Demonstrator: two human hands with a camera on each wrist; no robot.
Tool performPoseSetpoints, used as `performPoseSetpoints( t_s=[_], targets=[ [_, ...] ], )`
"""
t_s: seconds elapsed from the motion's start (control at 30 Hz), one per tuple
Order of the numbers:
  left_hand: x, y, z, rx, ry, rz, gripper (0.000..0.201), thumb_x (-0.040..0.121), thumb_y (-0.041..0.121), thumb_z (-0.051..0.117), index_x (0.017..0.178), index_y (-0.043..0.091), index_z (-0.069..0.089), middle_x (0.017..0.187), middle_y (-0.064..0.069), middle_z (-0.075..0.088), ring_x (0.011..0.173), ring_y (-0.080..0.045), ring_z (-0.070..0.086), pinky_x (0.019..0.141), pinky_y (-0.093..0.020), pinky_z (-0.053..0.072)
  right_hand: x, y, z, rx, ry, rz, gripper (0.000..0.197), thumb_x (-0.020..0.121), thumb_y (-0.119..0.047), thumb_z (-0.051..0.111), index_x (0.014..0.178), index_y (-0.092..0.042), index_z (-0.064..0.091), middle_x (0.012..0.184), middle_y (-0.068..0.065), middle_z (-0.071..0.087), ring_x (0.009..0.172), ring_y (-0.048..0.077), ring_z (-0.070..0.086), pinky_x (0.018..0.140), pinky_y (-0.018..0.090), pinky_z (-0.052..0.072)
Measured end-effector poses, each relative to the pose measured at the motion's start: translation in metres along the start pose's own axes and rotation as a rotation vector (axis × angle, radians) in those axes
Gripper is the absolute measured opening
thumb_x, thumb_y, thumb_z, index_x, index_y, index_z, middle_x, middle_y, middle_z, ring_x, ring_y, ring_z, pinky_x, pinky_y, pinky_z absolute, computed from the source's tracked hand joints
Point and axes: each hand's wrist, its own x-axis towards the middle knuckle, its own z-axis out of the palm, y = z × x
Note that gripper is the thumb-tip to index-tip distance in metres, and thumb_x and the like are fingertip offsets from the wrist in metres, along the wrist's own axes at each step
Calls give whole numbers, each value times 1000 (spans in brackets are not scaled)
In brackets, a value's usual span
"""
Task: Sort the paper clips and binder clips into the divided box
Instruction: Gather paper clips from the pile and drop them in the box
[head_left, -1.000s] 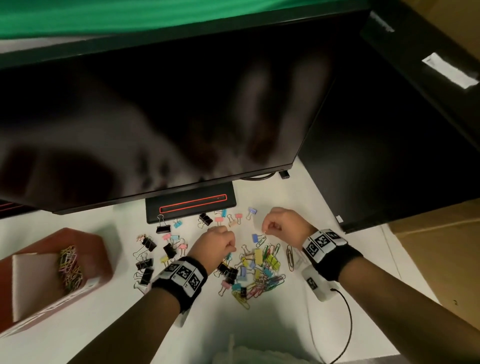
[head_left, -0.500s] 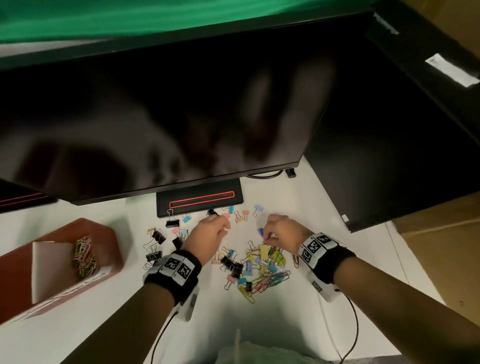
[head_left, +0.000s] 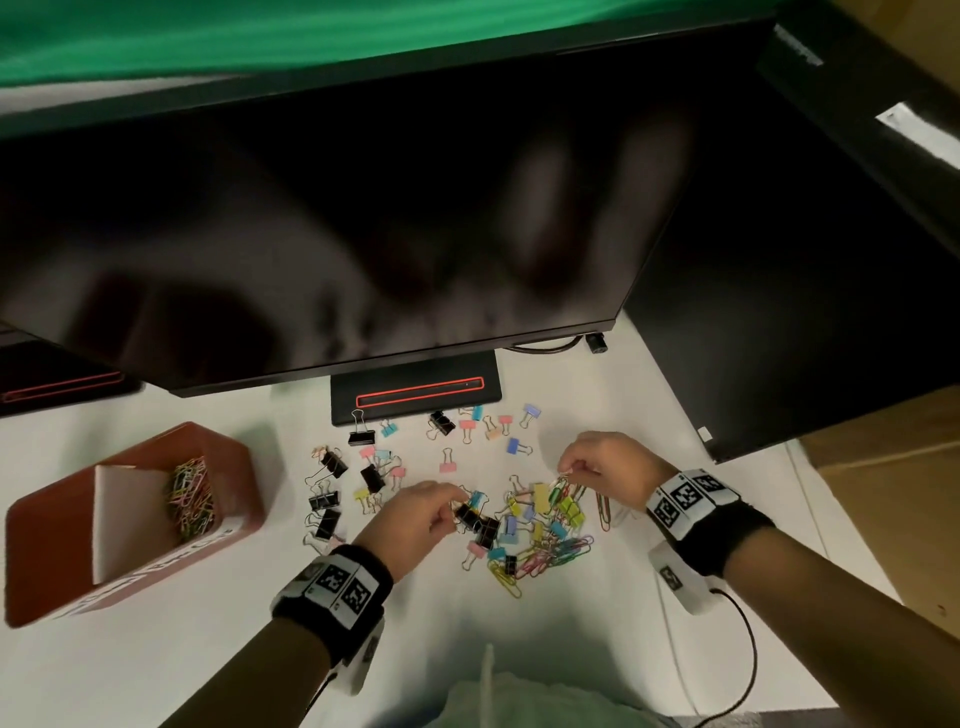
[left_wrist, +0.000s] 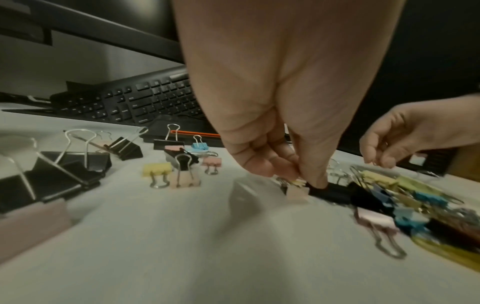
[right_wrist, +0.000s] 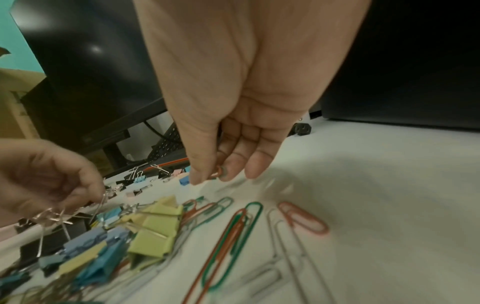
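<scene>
A mixed pile of coloured paper clips and binder clips (head_left: 540, 530) lies on the white desk. My left hand (head_left: 457, 506) pinches a black binder clip (left_wrist: 330, 191) at the pile's left edge; in the right wrist view its fingers hold silver wire handles (right_wrist: 64, 214). My right hand (head_left: 566, 475) hovers over the pile's far right side, where thumb and fingers pinch a reddish paper clip (right_wrist: 217, 173). The red divided box (head_left: 47, 519) sits at the left, with several paper clips (head_left: 189, 499) in its right compartment beside a white divider.
Black binder clips (head_left: 327, 499) and small pastel ones (head_left: 467, 431) are scattered between box and pile. Long paper clips (right_wrist: 233, 236) lie loose beside the pile. A monitor's stand base (head_left: 415, 395) and a keyboard (left_wrist: 145, 102) lie behind. A cable (head_left: 748, 649) trails from my right wrist.
My left hand has drawn back from the clips near the stand base to the pile's left edge and pinched a binder clip. My right hand stayed over the pile's right side.
</scene>
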Motion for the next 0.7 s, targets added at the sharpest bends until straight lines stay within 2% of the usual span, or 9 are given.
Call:
performPoseSetpoints(
  t_s=[0.1,0.17,0.23,0.33,0.47,0.6,0.7],
  targets=[
    [3,4,6,45,-13,-6,34,88,13,55,120,25,55,90,7,54,84,-9,52,80,-21,45,-6,1,1,-74,-73,-25,27,90,-21,58,116,-20,63,100,2,63,87,13,54,77,20,40],
    [9,7,8,64,30,-15,30,88,14,55,117,22,55,94,5,54,83,-10,51,83,-26,47,-7,0,6,-104,-106,-35,29,90,-21,58,119,-22,61,102,2,63,93,16,55,80,22,40],
    [15,10,9,64,84,-31,24,89,14,55,112,17,57,97,2,55,82,-11,50,83,-28,48,-6,-1,12,-108,-99,-26,27,89,-21,59,116,-21,62,101,3,63,91,16,54,81,23,40],
    [23,11,7,44,143,-100,22,89,14,55,110,12,58,98,-2,57,88,-16,55,81,-27,47,-3,-2,15,-95,-70,13,21,87,-23,62,107,-17,66,99,2,58,91,16,55,80,23,41],
    [25,8,2,1,214,-178,23,90,13,54,113,10,57,102,-4,58,88,-11,49,81,-20,42,-2,-1,15,-118,-49,13,20,87,-25,63,102,-15,69,107,2,57,98,17,55,84,25,44],
    [21,0,-4,-78,307,-230,21,88,12,58,108,9,59,94,-1,56,82,-12,52,79,-24,46,-3,1,14,-110,-33,-13,19,89,-24,60,103,-14,68,108,3,61,100,18,55,87,26,44],
    [16,-8,-9,-134,368,-220,17,86,11,60,104,12,60,85,-1,57,78,-14,54,73,-24,46,-3,4,12,-84,-24,-17,16,88,-24,60,99,-15,68,102,2,66,95,16,57,85,26,45]
  ],
)
